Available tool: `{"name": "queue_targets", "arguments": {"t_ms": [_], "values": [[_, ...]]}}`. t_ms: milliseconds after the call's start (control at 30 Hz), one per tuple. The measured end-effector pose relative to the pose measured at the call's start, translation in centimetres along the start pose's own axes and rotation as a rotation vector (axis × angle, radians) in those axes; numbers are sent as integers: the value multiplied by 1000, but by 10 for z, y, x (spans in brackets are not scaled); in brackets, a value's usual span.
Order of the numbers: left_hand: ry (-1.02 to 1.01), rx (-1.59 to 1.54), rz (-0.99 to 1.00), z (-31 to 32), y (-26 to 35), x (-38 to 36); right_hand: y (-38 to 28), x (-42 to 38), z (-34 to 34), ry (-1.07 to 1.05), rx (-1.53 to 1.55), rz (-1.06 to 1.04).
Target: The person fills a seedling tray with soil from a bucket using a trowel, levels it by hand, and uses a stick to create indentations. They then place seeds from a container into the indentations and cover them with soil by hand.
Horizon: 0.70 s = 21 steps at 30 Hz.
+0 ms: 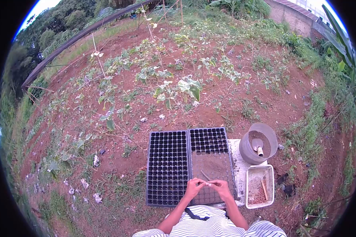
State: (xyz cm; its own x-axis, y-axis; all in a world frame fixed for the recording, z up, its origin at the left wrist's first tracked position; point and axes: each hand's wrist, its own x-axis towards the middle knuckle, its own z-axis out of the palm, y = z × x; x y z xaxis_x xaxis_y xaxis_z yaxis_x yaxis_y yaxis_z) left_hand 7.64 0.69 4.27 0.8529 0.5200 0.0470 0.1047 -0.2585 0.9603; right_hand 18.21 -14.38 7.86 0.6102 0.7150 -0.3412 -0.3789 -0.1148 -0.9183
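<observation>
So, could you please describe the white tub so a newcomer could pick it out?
From the black seedling trays, look right to the round grey bucket. Nearer the person sits the white tub, holding a stick and reddish bits; unlike the bucket, it is rectangular.

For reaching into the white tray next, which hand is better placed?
Likely the right hand: it is nearer the white tray, which stands to its right. The left hand is farther away and would probably have to reach past the right.

The left hand and right hand come together at the fingertips, fingers bent inward. Behind the hands, the bare left forearm and right forearm spread apart toward the body.
</observation>
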Motion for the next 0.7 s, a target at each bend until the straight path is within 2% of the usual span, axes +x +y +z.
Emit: {"name": "queue_targets", "arguments": {"t_ms": [100, 367, 467, 567, 633, 700], "values": [[2, 16, -26, 1, 0, 0, -1, 2, -2, -2, -98, 1], [-3, 66, -20, 2, 10, 1, 10, 8, -3, 16, -52, -49], [21, -62, -132, 5, 10, 1, 13, 8, -4, 44, -48, -73], [81, -155, -114, 1, 17, 2, 14, 7, -10, 43, -77, -31], [21, -116, 52, -1, 12, 2, 13, 8, -11, 34, -90, 7], [-1, -113, 69, 0, 7, 1, 12, 8, -10, -9, -21, 36]]}}
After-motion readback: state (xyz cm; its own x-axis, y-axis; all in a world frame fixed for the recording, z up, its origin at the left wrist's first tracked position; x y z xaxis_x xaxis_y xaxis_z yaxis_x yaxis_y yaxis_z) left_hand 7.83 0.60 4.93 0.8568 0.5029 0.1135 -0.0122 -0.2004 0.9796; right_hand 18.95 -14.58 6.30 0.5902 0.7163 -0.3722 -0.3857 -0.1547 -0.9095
